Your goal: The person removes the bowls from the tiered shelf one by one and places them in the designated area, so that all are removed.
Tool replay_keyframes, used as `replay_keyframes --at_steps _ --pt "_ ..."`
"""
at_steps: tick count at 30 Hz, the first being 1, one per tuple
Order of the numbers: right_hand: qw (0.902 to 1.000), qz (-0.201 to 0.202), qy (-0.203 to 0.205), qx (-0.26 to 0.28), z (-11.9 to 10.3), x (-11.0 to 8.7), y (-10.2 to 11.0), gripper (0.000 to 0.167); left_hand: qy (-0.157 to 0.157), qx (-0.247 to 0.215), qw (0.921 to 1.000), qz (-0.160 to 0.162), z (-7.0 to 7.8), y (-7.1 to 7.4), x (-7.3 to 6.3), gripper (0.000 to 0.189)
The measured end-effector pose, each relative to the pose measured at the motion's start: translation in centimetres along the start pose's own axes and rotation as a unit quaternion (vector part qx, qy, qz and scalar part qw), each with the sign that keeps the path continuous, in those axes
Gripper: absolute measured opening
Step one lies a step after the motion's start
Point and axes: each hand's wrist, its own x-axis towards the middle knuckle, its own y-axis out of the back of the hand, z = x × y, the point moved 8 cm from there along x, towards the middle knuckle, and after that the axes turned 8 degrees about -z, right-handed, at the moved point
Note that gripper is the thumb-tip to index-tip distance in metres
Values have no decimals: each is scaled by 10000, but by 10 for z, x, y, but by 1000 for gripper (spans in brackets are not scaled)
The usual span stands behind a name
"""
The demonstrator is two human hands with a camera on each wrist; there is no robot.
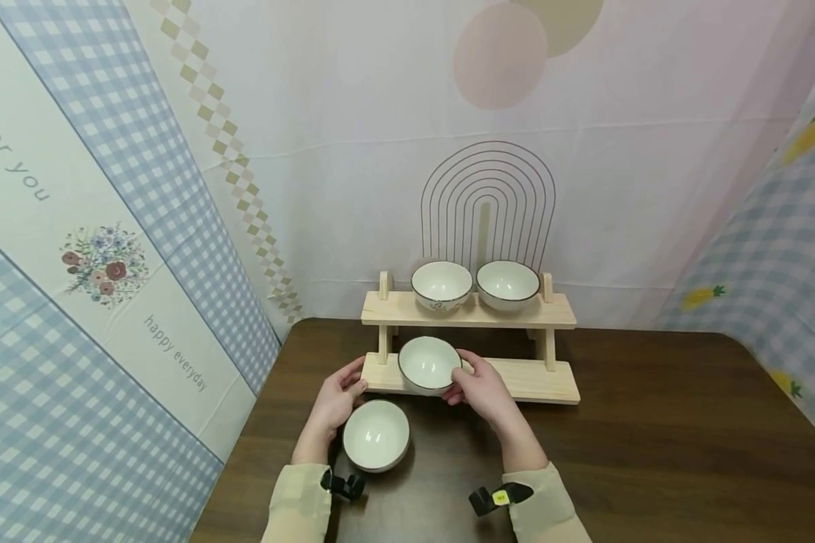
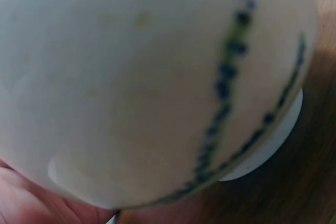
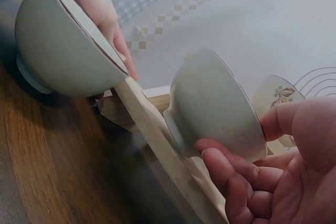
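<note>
My right hand (image 1: 478,385) pinches a white bowl (image 1: 429,365) at its right side, thumb at the dark rim and fingers beneath the outer wall. That bowl is over the lower board of a two-tier wooden shelf (image 1: 530,378); in the right wrist view its foot (image 3: 178,132) is close to the board. My left hand (image 1: 336,400) holds the left end of the lower board, thumb toward the front edge. Just beside the left wrist, a second white bowl (image 1: 376,436) stands on the table; its patterned outer wall (image 2: 131,87) fills the left wrist view.
On the upper board stand two more white bowls, one at left (image 1: 441,285) and one at right (image 1: 508,285). A dark wooden table (image 1: 652,430) lies under the shelf. Behind it hangs a printed cloth (image 1: 353,188), with checked cloth at both sides.
</note>
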Motion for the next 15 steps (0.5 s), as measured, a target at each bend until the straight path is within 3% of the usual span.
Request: replay_keyframes --at_steps 15 --pt "9997 -56 -66 -244 0 0 5 60 13 -21 10000 12 -1 -1 0 47"
